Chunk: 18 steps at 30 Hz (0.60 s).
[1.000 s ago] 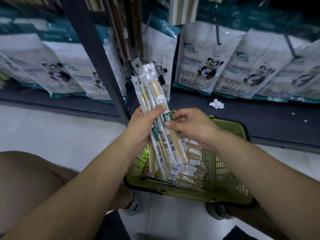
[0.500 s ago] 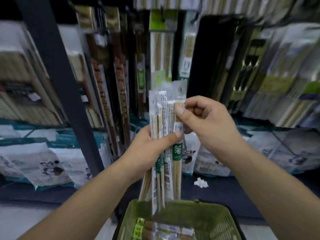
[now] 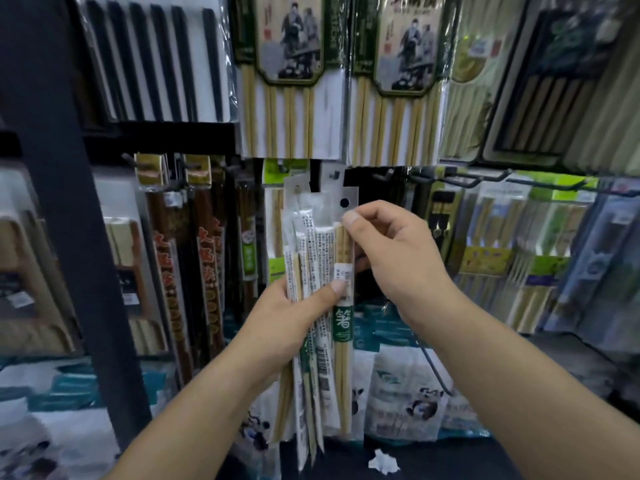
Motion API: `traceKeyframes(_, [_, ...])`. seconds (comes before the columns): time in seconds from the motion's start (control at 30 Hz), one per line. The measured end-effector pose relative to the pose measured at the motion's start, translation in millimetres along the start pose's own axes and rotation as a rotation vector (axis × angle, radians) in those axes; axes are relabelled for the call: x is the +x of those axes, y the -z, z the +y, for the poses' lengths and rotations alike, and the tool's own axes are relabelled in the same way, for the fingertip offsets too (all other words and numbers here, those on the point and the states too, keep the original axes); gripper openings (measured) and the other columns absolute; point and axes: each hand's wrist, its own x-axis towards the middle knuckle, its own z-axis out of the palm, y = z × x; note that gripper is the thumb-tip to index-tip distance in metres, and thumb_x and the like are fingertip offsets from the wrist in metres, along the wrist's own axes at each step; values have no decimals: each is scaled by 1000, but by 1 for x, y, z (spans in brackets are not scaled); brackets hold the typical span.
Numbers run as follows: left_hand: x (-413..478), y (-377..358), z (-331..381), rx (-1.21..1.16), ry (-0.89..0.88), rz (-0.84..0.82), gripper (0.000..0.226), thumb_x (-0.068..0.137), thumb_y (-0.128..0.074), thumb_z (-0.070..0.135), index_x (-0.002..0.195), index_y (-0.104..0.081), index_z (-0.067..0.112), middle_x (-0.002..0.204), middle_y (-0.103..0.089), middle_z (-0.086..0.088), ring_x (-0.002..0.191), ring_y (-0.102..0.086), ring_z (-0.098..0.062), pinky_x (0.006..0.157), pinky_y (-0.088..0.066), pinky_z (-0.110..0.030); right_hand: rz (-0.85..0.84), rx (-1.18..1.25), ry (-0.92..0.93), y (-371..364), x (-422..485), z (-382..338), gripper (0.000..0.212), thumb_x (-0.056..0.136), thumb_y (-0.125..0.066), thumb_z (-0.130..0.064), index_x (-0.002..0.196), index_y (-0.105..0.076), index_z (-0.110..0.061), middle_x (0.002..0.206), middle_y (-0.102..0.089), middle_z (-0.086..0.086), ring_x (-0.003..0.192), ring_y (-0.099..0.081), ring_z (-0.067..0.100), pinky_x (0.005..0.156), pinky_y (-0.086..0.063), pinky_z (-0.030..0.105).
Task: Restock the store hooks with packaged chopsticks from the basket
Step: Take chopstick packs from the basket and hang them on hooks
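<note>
My left hand [image 3: 287, 317] grips a fanned bundle of several clear-wrapped chopstick packs [image 3: 311, 265], held upright in front of the display. My right hand [image 3: 391, 258] pinches the front pack [image 3: 343, 341] near its top, just below the punched hang hole in its white header. That pack has pale bamboo sticks and a green label band. An empty dark hook [image 3: 334, 174] sticks out just above the headers. The basket is out of view.
Hanging packs of chopsticks fill the hooks all around: dark brown ones [image 3: 173, 258] at left, pale ones with picture cards [image 3: 287, 81] above, green-topped ones [image 3: 540, 244] at right. A dark shelf upright [image 3: 69, 216] stands at left. Bagged goods with panda prints [image 3: 408, 400] lie on the low shelf below.
My view has tilted up from the basket to the hooks. Both hands have raised the bundle, and my right hand has slid up to the top of the front pack.
</note>
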Motion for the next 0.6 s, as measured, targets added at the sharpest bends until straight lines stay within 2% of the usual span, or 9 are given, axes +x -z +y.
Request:
traceKeyframes(0.07, [5, 3, 4, 6, -14, 21, 70, 68, -86, 64, 127, -66, 30, 116, -76, 14, 107, -72, -7, 107, -49, -44, 11, 1, 14, 0, 8, -4, 21, 100, -62, -27, 81, -71, -23, 81, -68, 16, 75, -64, 35, 75, -56, 60])
traceKeyframes(0.17, [9, 6, 9, 26, 24, 87, 107, 52, -82, 78, 141, -56, 25, 130, -71, 9, 120, -67, -14, 112, -46, -47, 34, 11, 14, -1, 19, -9, 24, 101, -59, -28, 81, -70, -21, 81, -66, 19, 71, -60, 25, 77, -55, 58])
traceKeyframes(0.2, [9, 8, 9, 35, 35, 95, 110, 50, -82, 79, 142, -55, 26, 130, -70, 10, 119, -66, -13, 111, -46, -47, 38, 15, 1, -2, 22, -11, 25, 101, -58, -28, 82, -70, -17, 84, -66, 22, 71, -59, 25, 78, -55, 59])
traceKeyframes(0.3, [8, 12, 8, 63, 45, 115, 88, 54, -84, 77, 128, -61, 35, 114, -74, 21, 105, -69, 1, 102, -49, -36, 46, 17, -33, -5, 29, -13, 27, 101, -58, -27, 84, -69, -9, 85, -64, 26, 70, -59, 26, 78, -56, 60])
traceKeyframes(0.4, [8, 16, 5, 72, 47, 108, 77, 59, -84, 70, 125, -62, 37, 114, -75, 20, 101, -70, 2, 92, -50, -29, 57, 21, -41, -7, 32, -14, 27, 101, -59, -26, 83, -70, -8, 84, -67, 23, 70, -61, 23, 79, -57, 58])
traceKeyframes(0.5, [8, 19, 4, 68, 49, 107, 59, 59, -81, 66, 109, -63, 40, 99, -73, 34, 88, -68, 13, 79, -46, -21, 66, 27, -41, -8, 35, -14, 28, 100, -59, -26, 83, -69, -5, 85, -65, 25, 71, -60, 25, 81, -57, 59])
traceKeyframes(0.6, [7, 21, 3, 70, 42, 122, 57, 56, -80, 68, 102, -59, 42, 89, -68, 42, 81, -64, 21, 73, -42, -18, 74, 44, -48, -9, 38, -15, 29, 100, -58, -25, 85, -68, -2, 87, -64, 27, 72, -59, 26, 80, -56, 62])
